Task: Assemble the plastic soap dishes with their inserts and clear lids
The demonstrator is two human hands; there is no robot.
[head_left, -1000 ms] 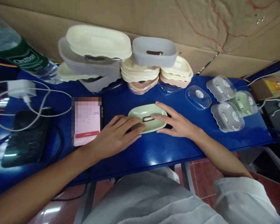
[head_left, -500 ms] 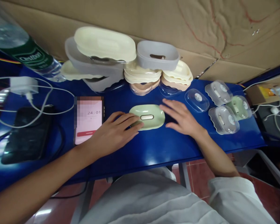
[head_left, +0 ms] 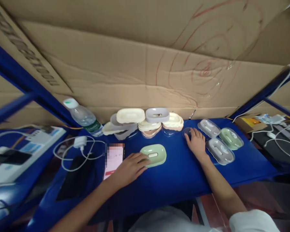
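Note:
A pale green soap dish (head_left: 154, 155) with a white slot in its middle lies on the blue table (head_left: 181, 177). My left hand (head_left: 131, 166) rests flat beside it, fingertips on its left rim, holding nothing. Farther right, my right hand (head_left: 196, 141) lies with fingers spread over a clear plastic lid (head_left: 186, 131), which it mostly hides. I cannot tell whether the lid is gripped or only touched.
Stacked cream, grey and pink soap dishes (head_left: 147, 121) line the cardboard wall (head_left: 145, 71). Three lidded dishes (head_left: 219, 150) sit at the right. A phone (head_left: 113, 159), a charger with cable (head_left: 80, 141), a dark flat device (head_left: 74, 177) and a water bottle (head_left: 83, 116) lie left.
My right hand left the green dish and moved right onto the clear lid. The left hand stayed at the dish's left rim. The view tilted up and pulled back.

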